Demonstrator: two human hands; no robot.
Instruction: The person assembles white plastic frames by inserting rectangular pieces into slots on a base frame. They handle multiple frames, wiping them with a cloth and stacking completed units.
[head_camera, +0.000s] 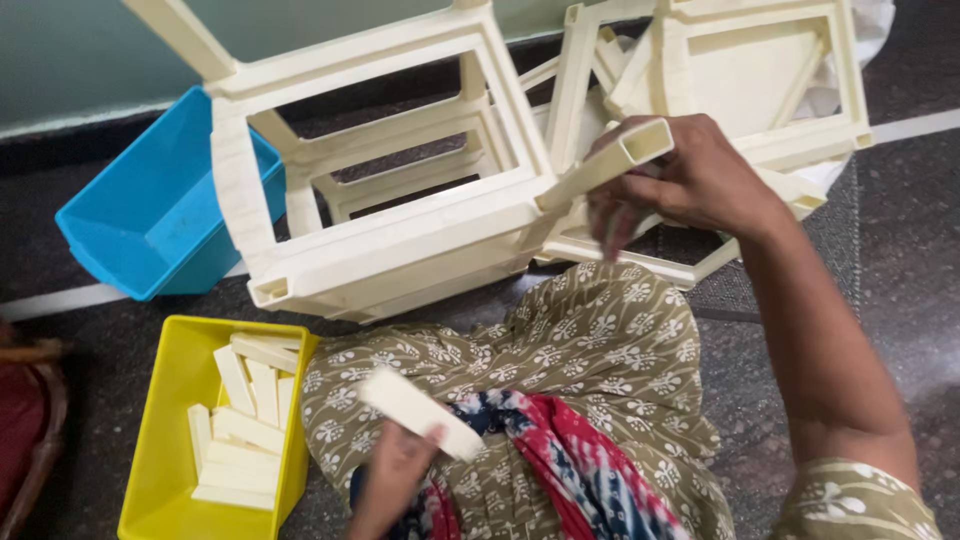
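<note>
Cream-coloured hollow plastic leg piece (608, 162), a square-section tube, sits in the right hand (680, 180), whose fingers are clenched around its upper end. Its long axis runs on a slant from the open end near the thumb, up and to the right, down and to the left to where its lower end meets the corner of the large cream plastic frame (400, 190), a stool-like rack lying tipped on the dark floor (900, 230). The tube touches that corner; whether it is seated inside a socket there cannot be told.

The left hand (392, 478) is low in the head view, above the lap, its fingers closed on a short flat cream plastic strip (420, 412) that points up and left. This strip lies well apart from the frame, and the right hand is plainly the nearer of the two to the frame's corner.

Just left of the lap stands a yellow rectangular plastic bin (165, 420) holding more cream strips (245, 420) in a loose pile. Beyond it a blue plastic bin (150, 215) rests tilted against the frame. A second cream plastic frame (760, 70) lies behind the right hand, beside the first.
</note>
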